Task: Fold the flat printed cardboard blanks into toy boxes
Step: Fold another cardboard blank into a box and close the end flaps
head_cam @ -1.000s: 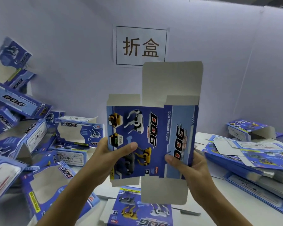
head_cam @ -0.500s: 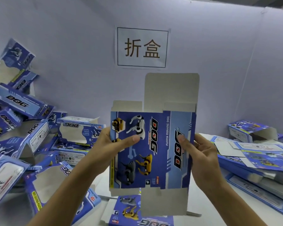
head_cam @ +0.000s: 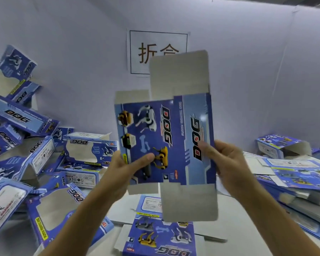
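Observation:
I hold a blue printed cardboard blank [head_cam: 166, 137] upright in front of me, dog pictures and "DOG" lettering facing me. Grey flaps stick out above and below it. My left hand [head_cam: 122, 170] grips its lower left edge, thumb across the printed face. My right hand [head_cam: 227, 163] grips the right edge, thumb on the side panel with the "DOG" logo. The blank tilts slightly to the left at the top. More flat blanks [head_cam: 161, 235] lie on the white table [head_cam: 235, 224] just below.
A heap of folded blue toy boxes [head_cam: 35, 145] fills the left side. A stack of flat blanks [head_cam: 299, 176] lies at the right, with one folded box [head_cam: 281, 146] behind it. A paper sign [head_cam: 151, 50] hangs on the grey partition wall.
The blank has risen and tilted a little. My right hand has slid up the right edge, and my left thumb has shifted across the printed face.

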